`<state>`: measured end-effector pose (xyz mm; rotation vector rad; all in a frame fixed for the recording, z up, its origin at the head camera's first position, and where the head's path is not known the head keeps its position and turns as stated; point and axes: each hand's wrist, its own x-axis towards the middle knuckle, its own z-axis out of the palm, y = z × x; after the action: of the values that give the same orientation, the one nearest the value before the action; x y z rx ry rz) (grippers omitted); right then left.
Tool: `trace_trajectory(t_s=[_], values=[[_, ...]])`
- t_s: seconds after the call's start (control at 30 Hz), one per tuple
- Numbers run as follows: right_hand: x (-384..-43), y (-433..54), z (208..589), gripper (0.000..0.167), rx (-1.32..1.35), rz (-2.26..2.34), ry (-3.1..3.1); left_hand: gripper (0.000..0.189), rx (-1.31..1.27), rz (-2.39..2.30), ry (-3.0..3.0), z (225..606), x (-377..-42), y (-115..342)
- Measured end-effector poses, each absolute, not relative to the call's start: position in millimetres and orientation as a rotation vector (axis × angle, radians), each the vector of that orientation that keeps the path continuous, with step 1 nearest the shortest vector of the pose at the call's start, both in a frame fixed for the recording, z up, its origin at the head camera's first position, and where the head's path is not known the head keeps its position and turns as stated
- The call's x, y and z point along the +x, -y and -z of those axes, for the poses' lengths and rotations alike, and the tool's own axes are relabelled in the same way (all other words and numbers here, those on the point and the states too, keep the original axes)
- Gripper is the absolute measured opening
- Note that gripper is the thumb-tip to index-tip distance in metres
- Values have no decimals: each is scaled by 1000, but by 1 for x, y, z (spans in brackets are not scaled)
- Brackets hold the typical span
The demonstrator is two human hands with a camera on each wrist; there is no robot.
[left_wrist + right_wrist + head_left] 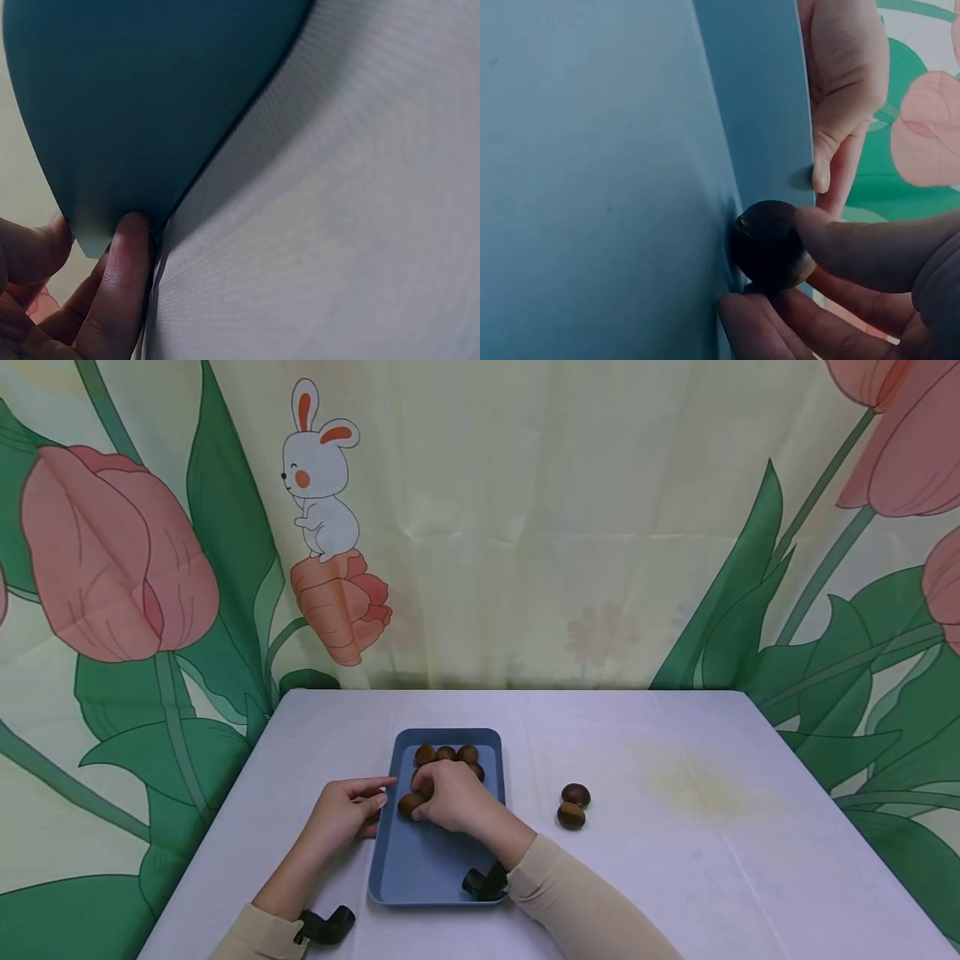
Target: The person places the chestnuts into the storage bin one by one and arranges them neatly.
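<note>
My right hand [453, 795] reaches over the blue tray [427, 877], its thumb and fingers pinching a dark brown chestnut [771, 246] close to the tray's left wall. Several more chestnuts [446, 753] sit grouped at the tray's far end, some partly hidden by that hand. One chestnut [409, 805] shows just left of the right fingertips. At the tray's left side, my left hand [341, 810] holds the rim, with the thumb at the edge and a finger [120, 277] against the outer wall.
Two chestnuts [573, 806] lie together on the white tablecloth [675, 860], right of the tray. A black wrist device [327, 927] sits on the left wrist, another [486, 883] on the right. Behind the table hangs a printed curtain [525, 527].
</note>
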<state>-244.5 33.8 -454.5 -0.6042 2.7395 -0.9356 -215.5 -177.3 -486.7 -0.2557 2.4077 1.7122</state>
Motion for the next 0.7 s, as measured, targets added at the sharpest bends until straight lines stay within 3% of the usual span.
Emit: trace_trajectory(t_s=[0.7], values=[[-249,-44,455,18,-610,949,-2776,33,-268,-1747,-2374,487,-216,177]])
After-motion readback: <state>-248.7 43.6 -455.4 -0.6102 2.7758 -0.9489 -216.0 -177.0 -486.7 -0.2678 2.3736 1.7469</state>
